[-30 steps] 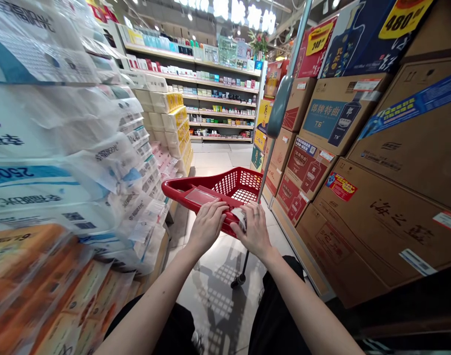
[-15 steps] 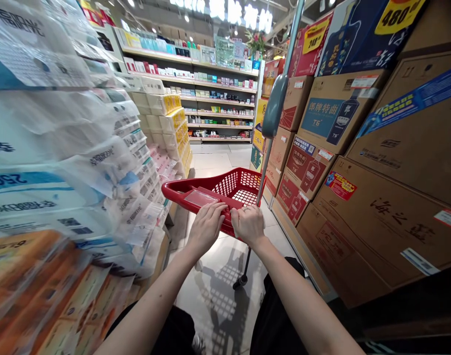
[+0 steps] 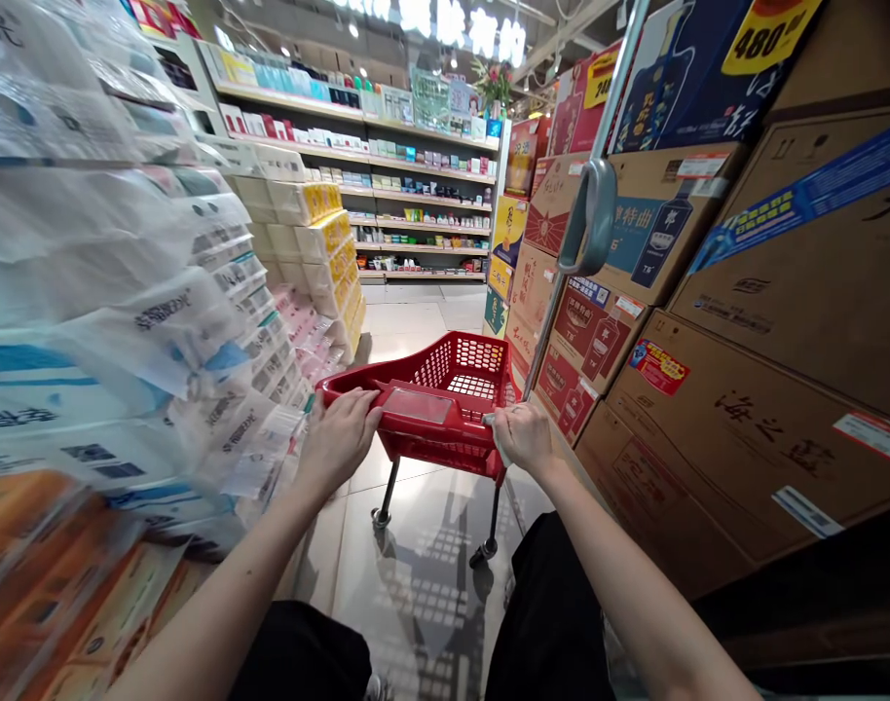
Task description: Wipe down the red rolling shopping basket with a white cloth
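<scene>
A red plastic shopping basket on wheels (image 3: 445,375) stands on the tiled aisle floor in front of me. My left hand (image 3: 339,438) grips its near rim at the left corner, fingers curled over the edge. At the right corner my right hand (image 3: 522,435) is closed on the rim, with a bit of white paper or cloth pinched under its fingers. The basket's grey pull handle (image 3: 592,216) stands upright on its pole above the right side. The basket looks empty.
Stacked packs of tissue and paper rolls (image 3: 124,321) wall the left side of the aisle. Brown cardboard liquor cartons (image 3: 744,409) are piled on the right. Shelves of small goods (image 3: 416,195) cross the far end of the aisle.
My hands were together at the middle of the near rim and have moved apart to its two corners. The basket has turned square to me, and the upright handle has swung right.
</scene>
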`<action>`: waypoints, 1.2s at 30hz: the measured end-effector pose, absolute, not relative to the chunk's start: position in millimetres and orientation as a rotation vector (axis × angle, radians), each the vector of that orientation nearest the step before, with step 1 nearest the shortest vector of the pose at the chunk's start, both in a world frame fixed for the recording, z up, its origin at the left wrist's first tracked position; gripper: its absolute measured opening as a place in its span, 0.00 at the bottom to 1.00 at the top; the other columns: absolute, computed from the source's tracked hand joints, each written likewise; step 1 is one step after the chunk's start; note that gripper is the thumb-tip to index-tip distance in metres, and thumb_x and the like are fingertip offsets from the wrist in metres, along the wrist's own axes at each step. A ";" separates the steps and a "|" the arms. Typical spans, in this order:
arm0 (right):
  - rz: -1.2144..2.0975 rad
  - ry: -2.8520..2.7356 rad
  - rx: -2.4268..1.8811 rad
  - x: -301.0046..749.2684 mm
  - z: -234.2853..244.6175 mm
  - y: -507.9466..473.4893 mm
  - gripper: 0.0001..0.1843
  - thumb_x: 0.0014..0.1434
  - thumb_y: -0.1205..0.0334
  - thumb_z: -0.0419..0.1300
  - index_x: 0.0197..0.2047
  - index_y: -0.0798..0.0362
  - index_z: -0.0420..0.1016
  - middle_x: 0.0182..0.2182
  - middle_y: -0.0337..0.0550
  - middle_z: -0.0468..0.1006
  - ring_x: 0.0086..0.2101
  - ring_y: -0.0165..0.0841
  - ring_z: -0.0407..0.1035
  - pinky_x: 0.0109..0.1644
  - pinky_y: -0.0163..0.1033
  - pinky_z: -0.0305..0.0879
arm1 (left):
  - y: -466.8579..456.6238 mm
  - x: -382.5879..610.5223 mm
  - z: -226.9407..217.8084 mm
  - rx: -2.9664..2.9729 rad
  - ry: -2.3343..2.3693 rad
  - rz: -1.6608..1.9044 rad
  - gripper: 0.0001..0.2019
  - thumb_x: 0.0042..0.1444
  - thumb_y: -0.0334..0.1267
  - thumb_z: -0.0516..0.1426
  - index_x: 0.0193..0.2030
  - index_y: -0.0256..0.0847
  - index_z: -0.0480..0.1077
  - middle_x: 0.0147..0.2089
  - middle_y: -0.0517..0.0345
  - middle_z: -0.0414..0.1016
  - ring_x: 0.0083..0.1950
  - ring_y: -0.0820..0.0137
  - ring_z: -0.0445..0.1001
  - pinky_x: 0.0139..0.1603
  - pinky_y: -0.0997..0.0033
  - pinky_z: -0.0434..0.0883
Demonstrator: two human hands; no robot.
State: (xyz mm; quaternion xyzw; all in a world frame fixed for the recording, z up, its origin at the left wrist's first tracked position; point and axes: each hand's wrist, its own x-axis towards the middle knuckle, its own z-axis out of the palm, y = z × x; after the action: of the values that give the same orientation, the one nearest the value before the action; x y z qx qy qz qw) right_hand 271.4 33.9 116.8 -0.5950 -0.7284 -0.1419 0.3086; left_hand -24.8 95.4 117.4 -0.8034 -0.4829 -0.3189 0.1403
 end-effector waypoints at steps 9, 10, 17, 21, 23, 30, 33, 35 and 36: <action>-0.259 -1.593 -2.039 207.9 138.3 42.1 0.27 0.67 0.57 0.44 0.27 0.59 0.78 0.24 0.55 0.78 0.27 0.39 0.74 0.35 0.40 0.61 | 103.1 -27.7 129.2 -2.350 -1.230 -0.654 0.21 0.63 0.43 0.41 0.56 0.38 0.66 0.45 0.48 0.72 0.49 0.60 0.67 0.57 0.55 0.60; -0.260 -1.579 -2.051 201.2 137.9 39.9 0.28 0.67 0.55 0.43 0.27 0.58 0.78 0.24 0.55 0.78 0.28 0.39 0.74 0.36 0.41 0.61 | 100.8 -27.4 129.4 -2.344 -1.241 -0.634 0.22 0.63 0.43 0.41 0.56 0.37 0.65 0.46 0.47 0.72 0.49 0.60 0.67 0.56 0.56 0.60; -0.261 -1.729 -1.909 184.7 140.8 8.8 0.31 0.67 0.46 0.38 0.52 0.60 0.71 0.43 0.57 0.77 0.46 0.42 0.69 0.54 0.48 0.54 | 80.4 -20.5 130.8 -2.316 -1.284 -0.569 0.22 0.64 0.44 0.41 0.59 0.40 0.64 0.46 0.47 0.71 0.48 0.59 0.66 0.52 0.57 0.60; -0.395 -1.798 -1.917 202.1 139.7 -8.8 0.37 0.63 0.38 0.40 0.63 0.57 0.59 0.61 0.59 0.61 0.60 0.50 0.52 0.61 0.59 0.39 | 69.1 -9.8 132.7 -2.302 -1.303 -0.532 0.23 0.64 0.45 0.40 0.59 0.39 0.63 0.45 0.46 0.71 0.48 0.59 0.65 0.52 0.58 0.58; -0.445 -1.785 -1.972 218.0 135.3 -11.1 0.35 0.62 0.37 0.40 0.59 0.53 0.65 0.58 0.57 0.65 0.58 0.50 0.55 0.60 0.60 0.38 | 64.1 -2.9 133.4 -2.301 -1.301 -0.529 0.23 0.64 0.45 0.40 0.59 0.38 0.63 0.45 0.46 0.71 0.48 0.59 0.65 0.52 0.58 0.58; -0.374 -1.822 -2.081 258.2 131.0 11.6 0.33 0.68 0.50 0.34 0.35 0.54 0.78 0.34 0.51 0.79 0.38 0.39 0.72 0.46 0.42 0.56 | 53.7 18.9 136.5 -2.338 -1.295 -0.578 0.24 0.64 0.47 0.40 0.57 0.36 0.65 0.44 0.44 0.71 0.48 0.58 0.64 0.50 0.57 0.56; -0.267 -1.724 -2.192 256.5 137.3 25.4 0.34 0.68 0.50 0.35 0.34 0.56 0.79 0.32 0.52 0.80 0.34 0.38 0.74 0.40 0.40 0.58 | 53.4 22.7 137.5 -2.339 -1.288 -0.566 0.24 0.64 0.47 0.39 0.56 0.35 0.65 0.45 0.45 0.71 0.48 0.58 0.64 0.50 0.57 0.56; -0.198 -1.611 -2.248 251.6 140.7 33.4 0.34 0.68 0.49 0.35 0.35 0.57 0.79 0.32 0.54 0.80 0.34 0.39 0.74 0.39 0.39 0.59 | 54.4 23.2 137.7 -2.329 -1.294 -0.560 0.24 0.64 0.47 0.39 0.56 0.35 0.65 0.45 0.45 0.71 0.48 0.58 0.64 0.50 0.57 0.56; -0.174 -1.549 -2.261 248.9 142.2 36.8 0.35 0.68 0.48 0.35 0.34 0.57 0.79 0.32 0.55 0.80 0.35 0.40 0.75 0.38 0.40 0.59 | 55.0 23.0 137.6 -2.324 -1.298 -0.556 0.24 0.64 0.47 0.39 0.56 0.35 0.65 0.45 0.45 0.71 0.48 0.58 0.64 0.51 0.57 0.56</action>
State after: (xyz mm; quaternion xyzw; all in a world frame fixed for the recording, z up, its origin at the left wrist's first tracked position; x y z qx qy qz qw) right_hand 248.9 36.8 142.2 -0.8073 -0.5531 -0.0620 0.1965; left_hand 23.0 55.0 137.6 -0.8356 -0.4667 -0.2000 0.2096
